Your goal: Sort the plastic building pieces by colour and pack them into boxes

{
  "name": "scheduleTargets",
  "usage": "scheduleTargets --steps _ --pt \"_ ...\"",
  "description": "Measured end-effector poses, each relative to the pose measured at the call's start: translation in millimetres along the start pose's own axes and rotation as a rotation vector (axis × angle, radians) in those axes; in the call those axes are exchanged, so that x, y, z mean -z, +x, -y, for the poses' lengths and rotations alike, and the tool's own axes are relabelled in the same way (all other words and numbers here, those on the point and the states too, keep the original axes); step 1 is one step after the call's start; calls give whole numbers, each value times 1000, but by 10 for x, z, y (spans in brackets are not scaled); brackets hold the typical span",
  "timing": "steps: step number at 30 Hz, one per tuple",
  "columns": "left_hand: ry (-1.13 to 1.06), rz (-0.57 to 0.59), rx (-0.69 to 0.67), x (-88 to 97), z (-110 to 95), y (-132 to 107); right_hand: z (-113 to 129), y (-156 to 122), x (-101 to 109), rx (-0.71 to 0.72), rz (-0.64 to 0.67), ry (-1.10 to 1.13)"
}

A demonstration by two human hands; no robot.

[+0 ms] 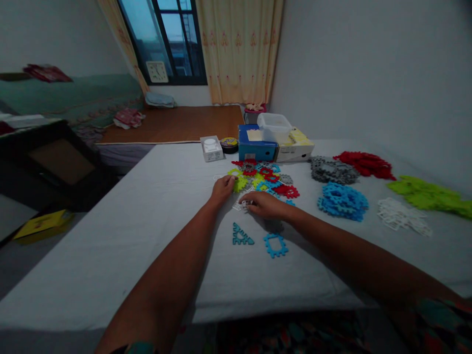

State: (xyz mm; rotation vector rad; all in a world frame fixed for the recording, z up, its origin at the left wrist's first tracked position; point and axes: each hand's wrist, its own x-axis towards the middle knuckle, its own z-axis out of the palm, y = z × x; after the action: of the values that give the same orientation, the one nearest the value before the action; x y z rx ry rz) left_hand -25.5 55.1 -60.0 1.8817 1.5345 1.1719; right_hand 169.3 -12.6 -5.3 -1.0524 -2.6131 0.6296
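My left hand lies curled on the white-covered table, its fingertips pinching a lime green puzzle piece at the edge of a mixed pile of coloured interlocking pieces. My right hand rests palm down just right of it, fingers closed on a small white piece. A teal triangular piece and a blue square-frame piece lie loose in front of my hands.
Sorted heaps sit to the right: grey, red, blue, white, lime green. At the back stand a blue box, a clear tub, a small white box and a round tin.
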Motion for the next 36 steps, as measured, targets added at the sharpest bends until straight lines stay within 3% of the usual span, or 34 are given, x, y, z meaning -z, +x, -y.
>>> scheduleTargets --steps 7,13,16,19,22,25,30,33,36 --pt "-16 0 -12 10 -22 -10 -26 233 -82 -54 55 -107" --pt "-2 11 -4 14 -28 -8 -158 11 72 -86 -23 -10" --pt "-22 4 -18 11 1 -5 -283 -337 232 -84 -93 60" --pt "-24 13 -11 11 25 -3 -503 -845 423 -128 -242 125" --pt "0 12 -14 18 22 -8 -858 -1497 650 -350 -508 120" --pt "24 4 -25 29 0 -19 -1327 -2234 880 -616 -803 -27" --pt "28 15 -23 29 -28 -34 -2101 -3225 1026 -927 -912 -245" --pt "39 53 -89 6 -41 -45 -2324 -3425 997 -968 -846 -336" --pt "134 138 -211 -8 -52 -57 -2236 -3269 1018 -952 -840 -451"
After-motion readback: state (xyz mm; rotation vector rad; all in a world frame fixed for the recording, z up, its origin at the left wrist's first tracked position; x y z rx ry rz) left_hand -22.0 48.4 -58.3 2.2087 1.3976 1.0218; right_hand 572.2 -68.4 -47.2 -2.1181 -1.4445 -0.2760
